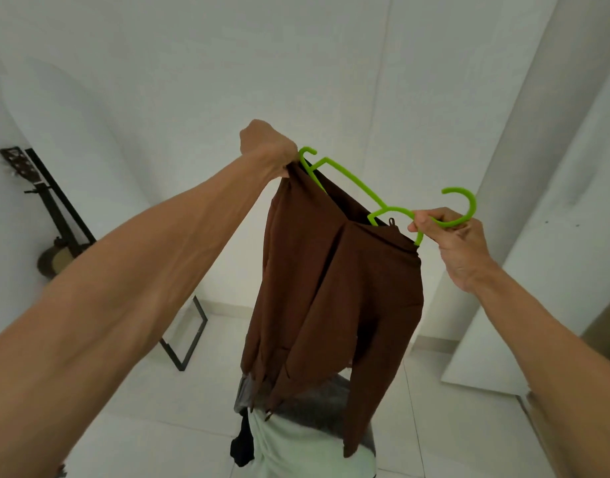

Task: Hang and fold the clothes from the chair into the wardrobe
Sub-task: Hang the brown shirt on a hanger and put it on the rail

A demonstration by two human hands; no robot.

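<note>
A brown long-sleeved garment (pixel 334 288) hangs in the air in front of me on a bright green plastic hanger (pixel 351 182). My left hand (pixel 267 148) grips the garment's shoulder at the hanger's left end. My right hand (pixel 451 236) pinches the hanger near the base of its hook. Below the garment lies a pile of clothes (pixel 307 432), grey, pale green and black pieces, which hides the chair under it.
A guitar (pixel 50 219) leans on a black stand against the left wall. A black metal frame leg (pixel 189 336) stands on the white tiled floor. A white door or panel (pixel 545 236) rises at the right, with a brown surface at the far right edge.
</note>
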